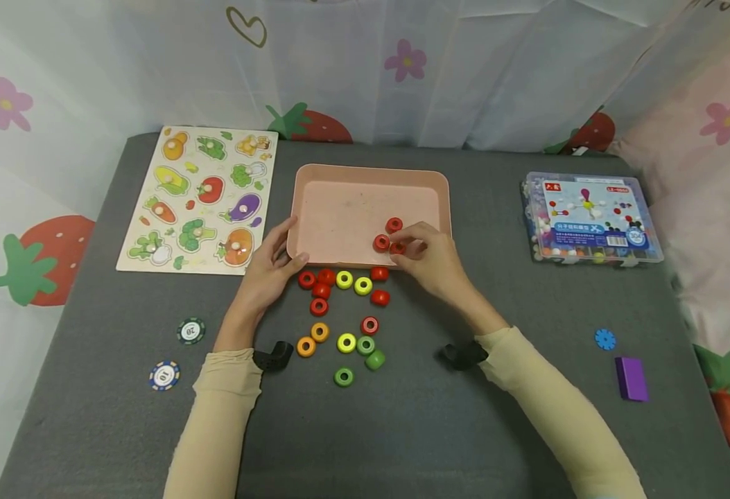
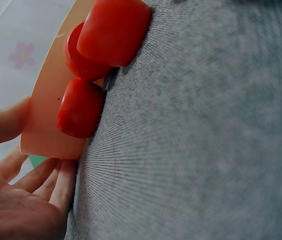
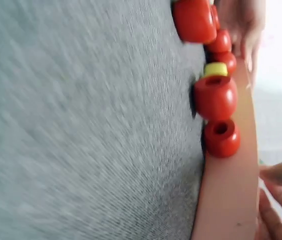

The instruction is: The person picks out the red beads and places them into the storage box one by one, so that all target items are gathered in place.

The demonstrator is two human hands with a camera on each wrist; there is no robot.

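Near the right end of the pink tray [image 1: 340, 208], by its front wall, a red bead [image 1: 397, 247] is pinched between the thumb and fingertips of the right hand [image 1: 433, 260]; two companion beads [image 1: 381, 242] lie just beside it on the tray floor. The left hand [image 1: 267, 267] grips the tray's near left corner between its thumb and fingers. Loose red, yellow, orange and green beads [image 1: 346, 342] crowd the cloth between the forearms, several reds and two yellows standing in the way along the front wall. They are glossy, rounded barrels with a hole through the middle; the tray is smooth and shallow, its corners rounded. Left of it lies a flat puzzle board [image 1: 200, 201] of vegetable pictures, with two round, edge-patterned chips [image 1: 190, 331] nearer the person. Rightward are a clear plastic box [image 1: 592, 218] with a printed label, a notched blue disc [image 1: 604, 339] and a purple block [image 1: 632, 379]. Beneath everything spreads finely ribbed grey cloth [image 1: 402, 443].
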